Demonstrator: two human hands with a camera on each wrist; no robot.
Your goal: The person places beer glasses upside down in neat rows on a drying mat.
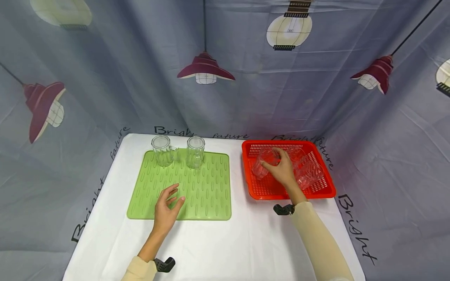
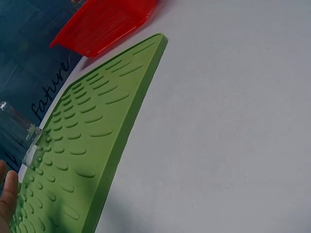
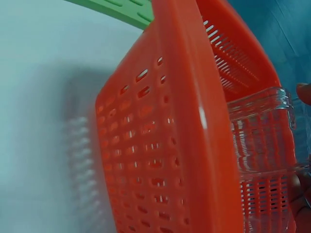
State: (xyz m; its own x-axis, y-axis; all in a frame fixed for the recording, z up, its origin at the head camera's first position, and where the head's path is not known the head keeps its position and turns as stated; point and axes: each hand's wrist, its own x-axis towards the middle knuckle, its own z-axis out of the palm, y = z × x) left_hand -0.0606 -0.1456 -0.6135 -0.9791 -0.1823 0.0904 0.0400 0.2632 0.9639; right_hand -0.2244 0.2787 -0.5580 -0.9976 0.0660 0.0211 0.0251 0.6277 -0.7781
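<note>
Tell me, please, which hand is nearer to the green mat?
Left. The left hand rests on the green mat near its front edge; the right hand is off to the side, inside the red basket.

A green ridged mat [image 2: 92, 141] runs diagonally across the left of the frame on a white tabletop [image 2: 223, 126]. A red basket [image 2: 104, 24] sits at upper left. A fingertip of the left hand [image 2: 7, 196] shows at lower left, beside a clear glass [image 2: 34, 145].
</note>
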